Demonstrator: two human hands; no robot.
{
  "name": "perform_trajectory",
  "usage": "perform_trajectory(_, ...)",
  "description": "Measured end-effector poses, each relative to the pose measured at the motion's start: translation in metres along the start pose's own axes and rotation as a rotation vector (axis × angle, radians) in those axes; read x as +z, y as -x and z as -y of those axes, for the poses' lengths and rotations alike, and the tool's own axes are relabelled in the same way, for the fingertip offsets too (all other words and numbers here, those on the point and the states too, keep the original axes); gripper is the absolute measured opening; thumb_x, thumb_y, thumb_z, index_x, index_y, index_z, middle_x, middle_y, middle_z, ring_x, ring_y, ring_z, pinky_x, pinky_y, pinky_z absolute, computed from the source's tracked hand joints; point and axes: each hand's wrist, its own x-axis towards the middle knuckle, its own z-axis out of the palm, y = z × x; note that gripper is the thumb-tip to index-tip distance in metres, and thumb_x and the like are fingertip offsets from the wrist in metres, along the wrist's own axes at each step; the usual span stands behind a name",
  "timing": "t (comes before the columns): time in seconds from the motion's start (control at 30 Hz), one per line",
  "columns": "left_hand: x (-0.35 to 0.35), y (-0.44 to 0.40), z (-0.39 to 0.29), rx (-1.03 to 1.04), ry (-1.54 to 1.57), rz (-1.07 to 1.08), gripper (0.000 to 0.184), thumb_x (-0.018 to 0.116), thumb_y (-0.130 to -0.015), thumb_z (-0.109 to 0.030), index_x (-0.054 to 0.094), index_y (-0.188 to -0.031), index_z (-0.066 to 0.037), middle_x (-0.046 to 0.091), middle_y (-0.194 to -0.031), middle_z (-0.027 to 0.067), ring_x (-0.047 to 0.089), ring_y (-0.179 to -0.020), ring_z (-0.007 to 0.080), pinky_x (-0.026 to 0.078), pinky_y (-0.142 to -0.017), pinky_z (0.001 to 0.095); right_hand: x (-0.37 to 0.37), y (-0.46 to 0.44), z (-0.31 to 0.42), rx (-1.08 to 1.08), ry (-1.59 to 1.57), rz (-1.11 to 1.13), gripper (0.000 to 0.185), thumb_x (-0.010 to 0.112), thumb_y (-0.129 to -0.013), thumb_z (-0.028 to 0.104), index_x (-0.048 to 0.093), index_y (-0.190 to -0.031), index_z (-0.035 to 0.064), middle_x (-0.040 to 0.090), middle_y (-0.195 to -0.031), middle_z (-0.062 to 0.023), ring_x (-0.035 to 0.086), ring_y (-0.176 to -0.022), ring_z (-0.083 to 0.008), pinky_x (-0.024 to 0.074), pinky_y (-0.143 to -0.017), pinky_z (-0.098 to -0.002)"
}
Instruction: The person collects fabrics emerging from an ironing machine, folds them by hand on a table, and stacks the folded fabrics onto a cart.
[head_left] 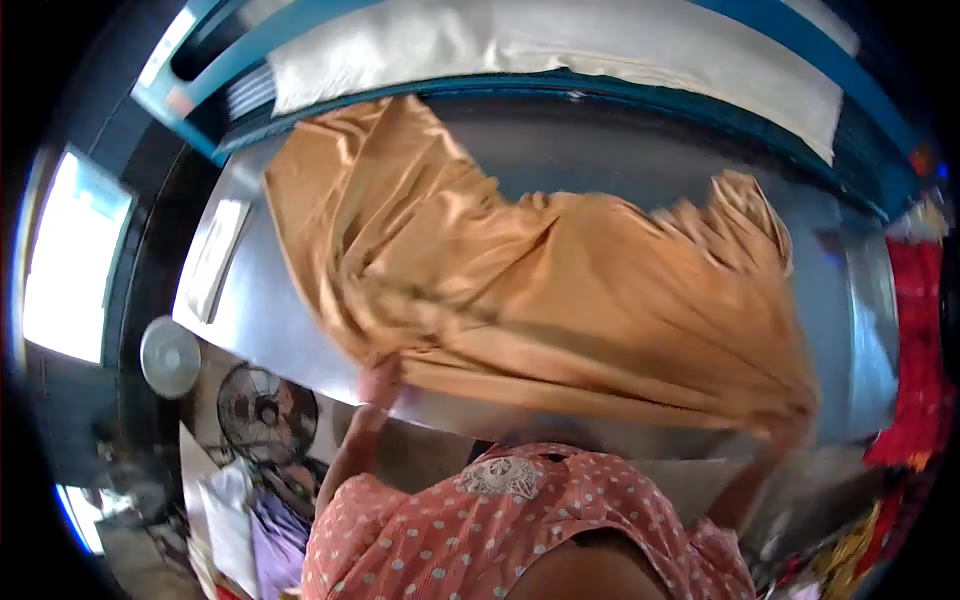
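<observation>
Motion blur is obscuring the fingers of both hands, the gathered folds are concealing part of the golden cloth's point(600, 290) outline, and the dark lens border is cutting off the red fabric point(912, 350) at far right. The golden cloth is lying rumpled across the metal surface point(265, 300), extending forward from both hands, its near edge running taut between them. The left hand point(381, 381) is gripping that edge with fingers curled, and the right hand point(787, 428) is clasping the bunched near-right corner, exact finger placement being indiscernible.
</observation>
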Motion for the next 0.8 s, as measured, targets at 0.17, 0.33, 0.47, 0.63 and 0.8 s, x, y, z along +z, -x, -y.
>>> perform_trajectory(0.17, 0.063, -0.008, -0.145, 0.486, 0.442, -0.086, 0.034, 0.067, -0.058, -0.016, 0.064, -0.091, -0.008, 0.058, -0.095, 0.0102, 0.057, -0.089, 0.029, 0.049, -0.073, 0.0371, -0.073, -0.089, 0.109, -0.242, 0.544, -0.351, 0.034, 0.053, -0.086, 0.026, 0.055, -0.112, 0.006, 0.055, -0.108, -0.0102, 0.051, -0.101, -0.026, 0.0424, -0.086, -0.0389)
perform_trajectory(0.33, 0.131, -0.032, -0.281, 0.579, 1.159, 0.827, 0.034, 0.065, -0.077, -0.021, 0.055, -0.107, -0.008, 0.057, -0.101, 0.0079, 0.054, -0.096, 0.0185, 0.045, -0.081, 0.0319, 0.114, 0.009, 0.15, -0.525, 0.659, 0.125, 0.033, 0.054, -0.085, 0.026, 0.056, -0.111, 0.0049, 0.056, -0.104, -0.0123, 0.052, -0.098, -0.0283, 0.0425, -0.083, -0.0393)
perform_trajectory(0.47, 0.089, -0.129, -0.302, 0.324, 1.743, 0.688, 0.043, 0.066, -0.08, -0.029, 0.052, -0.116, -0.01, 0.056, -0.111, 0.0008, 0.051, -0.099, 0.0125, 0.042, -0.087, 0.03, 0.289, 0.217, 0.144, -0.686, 0.859, 0.708, 0.033, 0.055, -0.085, 0.026, 0.056, -0.109, 0.0041, 0.058, -0.1, -0.0141, 0.053, -0.094, -0.0302, 0.0425, -0.081, -0.0396)
perform_trajectory(0.63, -0.015, -0.227, -0.166, 0.075, 1.027, -0.268, 0.027, 0.063, -0.08, -0.025, 0.063, -0.097, -0.005, 0.062, -0.099, 0.0082, 0.057, -0.092, 0.0216, 0.047, -0.08, 0.0342, 0.363, 0.356, 0.097, -1.104, 0.537, 1.322, 0.036, 0.06, -0.081, 0.024, 0.056, -0.11, 0.0038, 0.056, -0.11, -0.0153, 0.049, -0.106, -0.0334, 0.0376, -0.091, -0.0417)
perform_trajectory(0.8, -0.042, -0.235, 0.127, -0.293, 1.113, -0.705, 0.03, 0.063, -0.08, -0.018, 0.057, -0.105, -0.004, 0.059, -0.089, 0.0027, 0.052, -0.075, 0.0147, 0.045, -0.067, 0.0278, 0.354, 0.339, 0.019, -0.875, 0.846, 1.062, 0.034, 0.062, -0.08, 0.02, 0.056, -0.11, 0.0049, 0.05, -0.123, -0.0115, 0.044, -0.117, -0.0294, 0.032, -0.097, -0.0426)
